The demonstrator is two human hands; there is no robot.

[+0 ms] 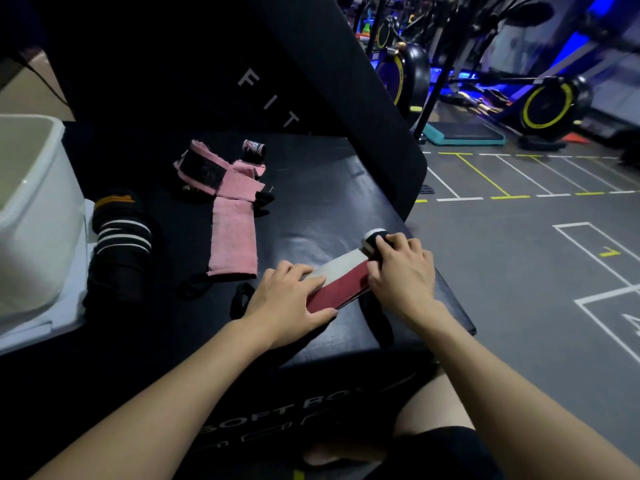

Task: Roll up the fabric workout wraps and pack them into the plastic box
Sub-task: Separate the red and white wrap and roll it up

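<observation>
A red and white wrap (341,280) lies flat near the right front corner of the black padded bench (311,202), white half on the far side, dark red half nearer. Its right end is wound into a small roll (372,242) showing black and white layers. The right hand (403,268) grips that roll, fingers (391,245) curled over its top. The left hand (294,299) rests flat on the wrap's other end, its fingers straight and slightly spread, pressing the strip to the bench.

Farther back lies an unrolled pink wrap (233,220) with a black fastening patch, and behind it a small rolled pink wrap (254,148). To the left sits a black wrap with white stripes (121,237), bundled loosely. The white plastic box (38,216) stands at the bench's left edge, well apart from both hands. A black padded panel (311,81) leans behind the bench; exercise bikes (550,102) stand on the marked floor beyond.
</observation>
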